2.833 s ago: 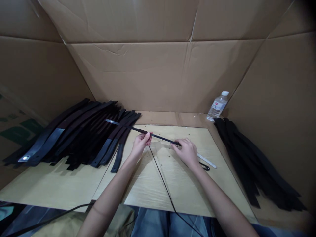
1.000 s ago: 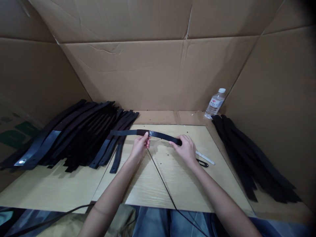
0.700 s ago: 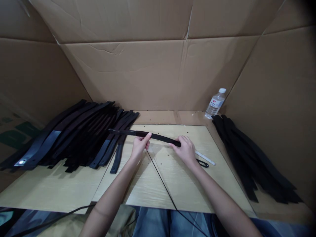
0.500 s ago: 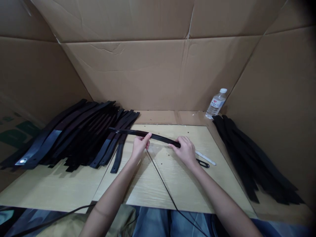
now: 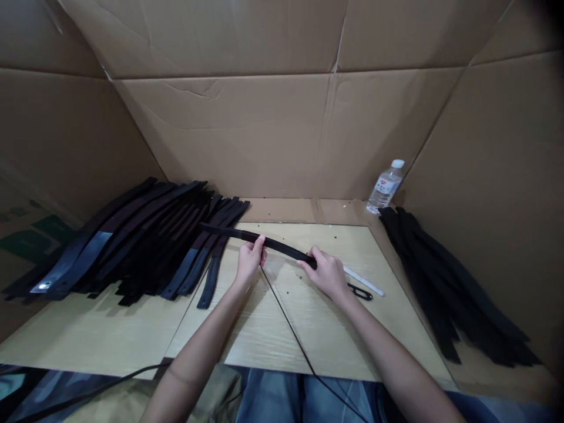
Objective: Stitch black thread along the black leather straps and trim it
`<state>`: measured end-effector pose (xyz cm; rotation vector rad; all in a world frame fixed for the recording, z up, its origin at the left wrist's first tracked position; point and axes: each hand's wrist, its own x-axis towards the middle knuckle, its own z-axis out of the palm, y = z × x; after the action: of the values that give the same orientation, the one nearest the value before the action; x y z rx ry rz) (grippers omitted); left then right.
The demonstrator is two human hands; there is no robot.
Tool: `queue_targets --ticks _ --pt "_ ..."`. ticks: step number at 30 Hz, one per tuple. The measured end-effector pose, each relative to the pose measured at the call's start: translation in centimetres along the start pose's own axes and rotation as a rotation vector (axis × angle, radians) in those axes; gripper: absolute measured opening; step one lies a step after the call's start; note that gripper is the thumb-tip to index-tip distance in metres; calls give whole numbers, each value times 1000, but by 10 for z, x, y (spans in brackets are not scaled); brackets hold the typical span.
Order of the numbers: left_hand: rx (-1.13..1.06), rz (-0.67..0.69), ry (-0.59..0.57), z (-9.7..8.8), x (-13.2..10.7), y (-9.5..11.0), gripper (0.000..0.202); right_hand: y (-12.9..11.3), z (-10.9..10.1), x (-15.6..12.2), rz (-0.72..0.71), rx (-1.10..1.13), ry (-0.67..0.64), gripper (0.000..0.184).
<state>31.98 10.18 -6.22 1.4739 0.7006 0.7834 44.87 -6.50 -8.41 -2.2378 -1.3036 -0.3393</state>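
Both hands grip one long, narrow, slightly curved black strap, raised over the pale board. My left hand pinches it near the middle, thumb on top. My right hand closes round its right end. The strap's far left end reaches over the straps on the left. A thin black cord runs from beneath my left hand down toward my lap; whether the fingers hold it too is hidden. Beside my right hand lie a white pen-like stick and a black slotted piece, both partly covered.
A large pile of black straps lies at the left, some with shiny ends. More flat black strips lie at the right. A water bottle leans at the back right. Cardboard walls surround the wooden board on three sides.
My right hand has moved slightly left and down with the strap's end, tilting the strap a little more. My left hand keeps its pinch nearly in place.
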Motion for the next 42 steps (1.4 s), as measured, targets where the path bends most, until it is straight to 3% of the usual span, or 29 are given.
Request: queue_targets --ticks 8,18,25,30,34,38,42 --pt "-3 -45 -69 -4 6 -3 51 0 0 1 32 -124 -56 28" --pt "-287 -230 -176 -2 2 1 48 4 -1 3 -32 -151 61 21" --pt "-269 -228 -125 3 3 -4 42 9 -3 5 -52 -137 111 6" --pt "-338 -239 -190 3 5 -10 44 8 -9 9 -52 -50 155 9" --pt "-463 -283 -224 0 8 -14 35 1 -15 6 -167 30 246 20" --pt "-552 -319 -237 -3 7 -10 31 -15 -13 -4 -387 -7 322 13" --pt "-598 -359 -227 -3 3 -3 30 -34 -4 -14 -556 -5 80 18"
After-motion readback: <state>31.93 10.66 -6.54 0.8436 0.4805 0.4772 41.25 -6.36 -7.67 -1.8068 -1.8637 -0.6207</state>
